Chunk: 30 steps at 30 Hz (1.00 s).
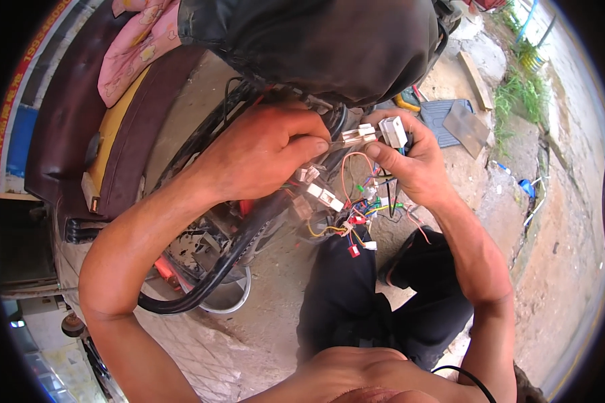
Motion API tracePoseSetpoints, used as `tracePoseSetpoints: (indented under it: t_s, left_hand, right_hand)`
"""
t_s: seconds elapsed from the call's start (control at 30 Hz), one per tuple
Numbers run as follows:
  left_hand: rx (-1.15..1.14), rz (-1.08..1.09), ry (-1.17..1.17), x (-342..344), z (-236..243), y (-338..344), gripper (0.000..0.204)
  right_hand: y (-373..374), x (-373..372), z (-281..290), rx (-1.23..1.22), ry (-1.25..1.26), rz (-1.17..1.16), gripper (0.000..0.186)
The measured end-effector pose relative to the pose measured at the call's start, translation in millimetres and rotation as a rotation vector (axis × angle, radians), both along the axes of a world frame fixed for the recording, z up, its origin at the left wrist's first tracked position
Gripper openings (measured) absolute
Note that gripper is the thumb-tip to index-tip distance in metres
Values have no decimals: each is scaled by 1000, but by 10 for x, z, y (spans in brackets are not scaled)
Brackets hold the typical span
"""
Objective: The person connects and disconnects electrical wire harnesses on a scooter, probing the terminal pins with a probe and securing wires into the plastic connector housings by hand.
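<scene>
My left hand (265, 151) is curled into a tight fist-like pinch, thumb and forefinger closed on a small white plug (357, 136) that sticks out to the right of my knuckles. My right hand (410, 164) meets it from the other side: its fingers are wrapped narrowly around a second white plug (392, 131), square and a little larger, held upright just above my thumb. The two plugs sit just beside each other, nearly touching, between both hands and right under the black seat (316, 47) of the bike.

Below my hands hangs a bundle of thin coloured wires (356, 215), red, yellow, green and blue, with more small white and red connectors dangling from it. A thick black cable (208, 282) curves down to the left past my left forearm. Further left lies a maroon cushioned seat (67, 127) with a pink cloth (138, 43) on top. On the dusty ground to the right rest a grey mat (444, 114) and a flat brown plate (467, 127).
</scene>
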<state>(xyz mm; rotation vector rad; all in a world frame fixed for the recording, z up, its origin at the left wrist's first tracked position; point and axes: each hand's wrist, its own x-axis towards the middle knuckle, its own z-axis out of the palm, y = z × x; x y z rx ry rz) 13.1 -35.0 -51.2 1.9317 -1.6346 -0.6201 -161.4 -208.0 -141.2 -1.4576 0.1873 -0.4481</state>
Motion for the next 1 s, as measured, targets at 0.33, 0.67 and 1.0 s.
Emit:
tracePoseSetpoints:
  t_s: [0.33,0.67,1.0]
  left_hand:
    - [43,36,70,28,-24,-1,13]
    - [72,29,77,26,1,-16,14]
    - [79,39,77,6,-1,-17,13]
  right_hand:
    - [-19,-14,-2,98,23,26,27]
    - [11,0,-2,-2,-3,-11,28]
    - [12,-8,-24,-33,-8,-30,27]
